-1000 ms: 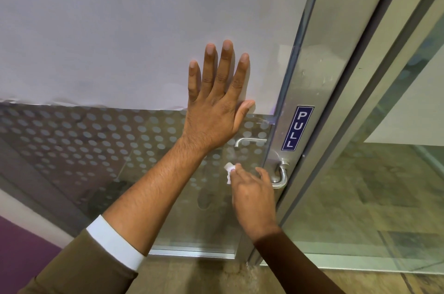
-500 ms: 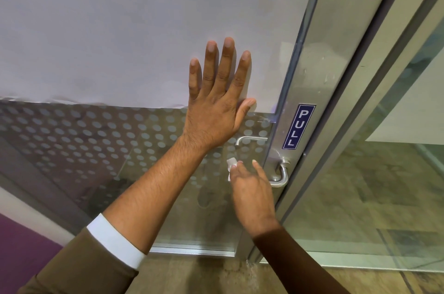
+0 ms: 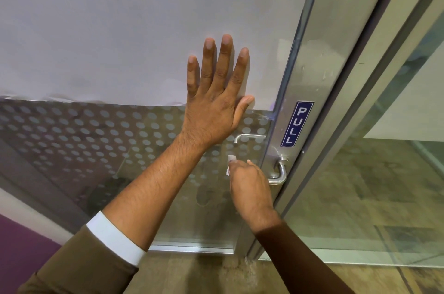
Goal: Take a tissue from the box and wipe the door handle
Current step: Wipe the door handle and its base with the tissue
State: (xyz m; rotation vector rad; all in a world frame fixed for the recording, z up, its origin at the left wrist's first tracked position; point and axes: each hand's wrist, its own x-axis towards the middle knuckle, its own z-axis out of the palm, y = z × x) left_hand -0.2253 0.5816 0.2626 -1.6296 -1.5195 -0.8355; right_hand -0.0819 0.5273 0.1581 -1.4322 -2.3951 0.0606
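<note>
Centrally, left hand (image 3: 213, 111) lies flat, fingers spread, on the frosted glass door (image 3: 120, 29); right hand (image 3: 249, 185) grips a tissue (image 3: 230, 161) beside the metal handle (image 3: 280, 173), lower right.

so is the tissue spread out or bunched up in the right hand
Bunched up: only a small crumpled white bit of tissue pokes out past the closed right hand.

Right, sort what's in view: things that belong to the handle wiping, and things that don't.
Belongs to the job:
door handle
tissue, bunched in the right hand
left hand, flat against the glass door

Just there:
PULL sign
inner handle behind the glass
</note>
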